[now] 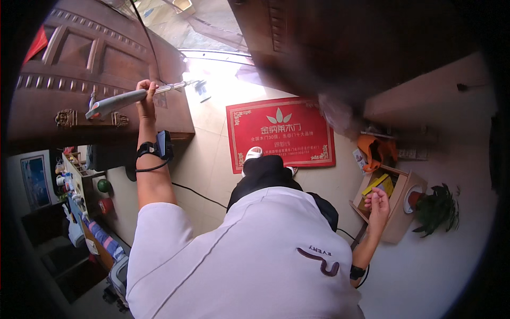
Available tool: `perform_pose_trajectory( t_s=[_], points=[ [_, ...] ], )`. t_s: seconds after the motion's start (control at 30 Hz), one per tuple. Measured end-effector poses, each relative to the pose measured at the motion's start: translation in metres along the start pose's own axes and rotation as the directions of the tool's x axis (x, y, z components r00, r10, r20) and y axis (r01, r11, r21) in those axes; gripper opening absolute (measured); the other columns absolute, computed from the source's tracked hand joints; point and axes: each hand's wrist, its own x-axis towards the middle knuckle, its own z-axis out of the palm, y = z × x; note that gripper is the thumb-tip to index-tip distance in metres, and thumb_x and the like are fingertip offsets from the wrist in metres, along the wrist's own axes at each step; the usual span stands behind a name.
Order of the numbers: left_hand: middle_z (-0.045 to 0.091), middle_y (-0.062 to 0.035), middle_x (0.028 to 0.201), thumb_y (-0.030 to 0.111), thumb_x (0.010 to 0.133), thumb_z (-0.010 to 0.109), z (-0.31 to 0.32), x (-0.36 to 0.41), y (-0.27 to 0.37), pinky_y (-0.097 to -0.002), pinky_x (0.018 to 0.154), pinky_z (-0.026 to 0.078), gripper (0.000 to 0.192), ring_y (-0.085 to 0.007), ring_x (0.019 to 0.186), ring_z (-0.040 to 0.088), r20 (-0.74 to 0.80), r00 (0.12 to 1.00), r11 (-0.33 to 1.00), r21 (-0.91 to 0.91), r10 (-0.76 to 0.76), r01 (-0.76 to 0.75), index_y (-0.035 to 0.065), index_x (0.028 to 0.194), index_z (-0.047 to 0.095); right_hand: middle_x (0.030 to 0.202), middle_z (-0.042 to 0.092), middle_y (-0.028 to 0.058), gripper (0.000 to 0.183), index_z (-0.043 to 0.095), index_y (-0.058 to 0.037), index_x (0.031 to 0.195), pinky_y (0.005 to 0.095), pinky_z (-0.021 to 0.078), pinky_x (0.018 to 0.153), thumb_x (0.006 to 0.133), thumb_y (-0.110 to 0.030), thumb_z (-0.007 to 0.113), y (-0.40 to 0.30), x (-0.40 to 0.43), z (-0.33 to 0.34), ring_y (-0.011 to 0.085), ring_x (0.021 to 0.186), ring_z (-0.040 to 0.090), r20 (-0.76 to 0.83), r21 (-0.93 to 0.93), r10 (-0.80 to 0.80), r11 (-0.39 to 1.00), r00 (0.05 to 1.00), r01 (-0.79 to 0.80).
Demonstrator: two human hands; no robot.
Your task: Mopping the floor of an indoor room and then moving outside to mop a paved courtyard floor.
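My left hand, at the upper left, is closed round a telescopic metal pole with a thick grey handle. The pole slants down to a blurred head near the pale tiled floor. A door pull on the brown panelled door is just below the handle. My right hand is at the right with loosely bent fingers and no object seen in it. It is over the small open wooden cabinet, close to a yellow box inside.
A red mat lies under my feet. A second dark door leaf is at the top right. Beside the cabinet is an orange item; on it is a potted plant. A black cable runs across the floor.
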Motion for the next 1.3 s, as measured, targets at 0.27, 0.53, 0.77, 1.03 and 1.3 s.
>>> perform_pose_trajectory(
  t_s=[0.27,0.53,0.77,1.03,1.3],
  points=[
    [0.05,-0.0006,0.079,0.007,0.084,0.058,-0.015,-0.015,-0.001,-0.0252,0.08,0.042,0.01,-0.0115,0.079,0.052,-0.083,0.995,0.998,0.035,-0.057,0.061,0.0074,0.09,0.05,0.08,0.056,0.0021,0.019,0.055,-0.0022,0.103,0.019,0.042,0.062,0.091,-0.016,0.049,-0.026,0.037,0.053,0.0068,0.068,0.05,0.176,-0.071,0.004,0.997,0.984,0.008],
    [0.051,-0.0012,0.081,0.01,0.084,0.059,-0.017,-0.008,-0.013,-0.0256,0.079,0.042,0.012,-0.0116,0.08,0.053,-0.103,0.994,0.999,-0.007,-0.034,0.033,0.0076,0.091,0.05,0.081,0.056,0.0021,0.018,0.056,-0.0033,0.105,0.02,0.0425,0.065,0.091,-0.013,0.049,-0.07,0.056,0.116,0.0072,0.072,0.05,0.366,-0.188,-0.003,0.979,0.931,0.078],
    [0.055,-0.004,0.087,0.012,0.082,0.055,0.076,0.011,0.006,-0.0289,0.072,0.045,0.013,-0.0156,0.08,0.052,0.133,0.985,0.993,0.054,-0.11,0.103,0.0013,0.089,0.057,0.083,0.055,0.0022,0.021,0.055,-0.003,0.107,0.0201,0.0425,0.067,0.089,-0.013,0.052,-0.101,0.014,0.138,0.0069,0.072,0.05,0.362,-0.124,-0.079,0.983,0.929,0.132],
    [0.057,-0.0115,0.071,0.004,0.061,0.063,0.178,-0.05,-0.011,-0.041,0.067,0.044,0.015,-0.033,0.076,0.057,0.606,0.772,0.915,0.173,0.193,-0.365,0.0081,0.074,0.055,0.121,0.045,0.013,0.087,0.035,-0.0044,0.131,0.0315,0.0479,0.079,0.074,-0.069,0.049,-0.16,-0.05,0.226,0.0201,0.098,0.053,0.254,0.174,-0.359,0.93,0.898,0.322],
    [0.055,-0.0094,0.068,0.012,0.062,0.068,0.123,-0.087,-0.047,-0.0409,0.065,0.044,0.017,-0.0309,0.071,0.056,0.766,0.583,0.943,-0.089,0.271,-0.322,0.0075,0.072,0.055,0.127,0.047,0.0141,0.04,0.056,-0.0026,0.115,0.0344,0.0519,0.081,0.075,-0.005,0.06,-0.177,-0.095,0.322,0.0237,0.105,0.054,0.169,-0.254,-0.16,0.946,0.973,0.2]
  ],
)
